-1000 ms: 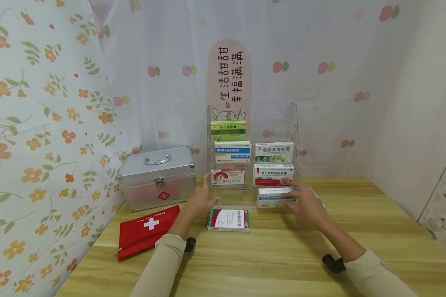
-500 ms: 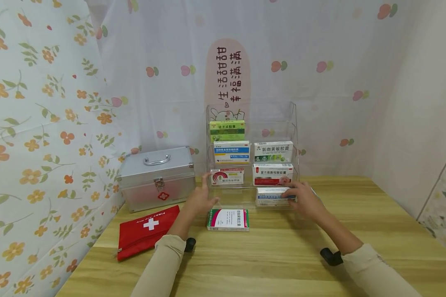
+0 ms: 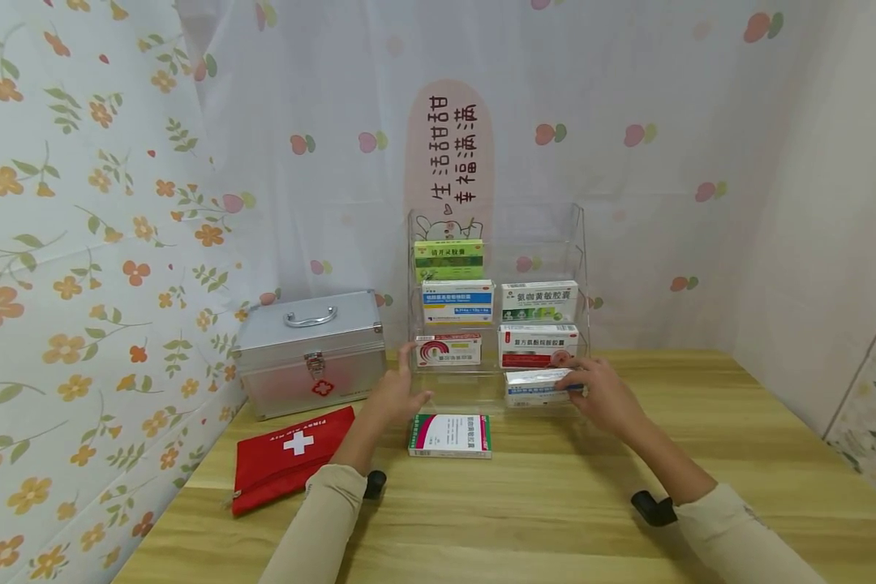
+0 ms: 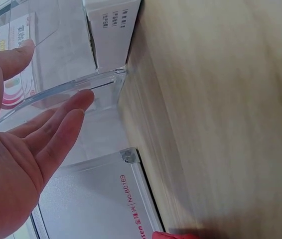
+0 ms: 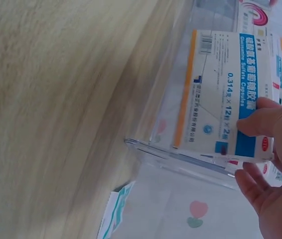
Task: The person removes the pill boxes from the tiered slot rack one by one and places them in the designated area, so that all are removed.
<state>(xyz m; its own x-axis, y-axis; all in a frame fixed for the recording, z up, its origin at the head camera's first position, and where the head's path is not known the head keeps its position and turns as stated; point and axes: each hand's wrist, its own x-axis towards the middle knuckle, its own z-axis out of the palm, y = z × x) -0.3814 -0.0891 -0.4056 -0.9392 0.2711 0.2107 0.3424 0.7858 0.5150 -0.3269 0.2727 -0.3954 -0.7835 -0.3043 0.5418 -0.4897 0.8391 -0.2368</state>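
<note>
A clear acrylic rack (image 3: pixel 458 392) stands in tiers with several medicine boxes. In its bottom right slot is a white and blue medicine box (image 3: pixel 531 388), labelled Glucosamine Sulfate Capsules in the right wrist view. My right hand (image 3: pixel 604 397) pinches this box's right end, thumb (image 5: pixel 260 122) on the front face; the other fingers are partly hidden. My left hand (image 3: pixel 396 395) is at the rack's left side, fingers extended along the clear edge and thumb in front. The left wrist view shows nothing gripped in it. A green-edged white medicine box (image 3: pixel 451 436) lies flat before the rack.
A silver first-aid case (image 3: pixel 310 349) stands left of the rack. In front of it lies a red first-aid pouch (image 3: pixel 292 461). A white and teal box (image 5: pixel 115 211) is beside the rack's right end. The wooden table (image 3: pixel 526 519) extends forward and right.
My right hand has closed in on the right end of the white and blue medicine box, its fingers drawn nearer together. The left hand has stayed at the rack's left side.
</note>
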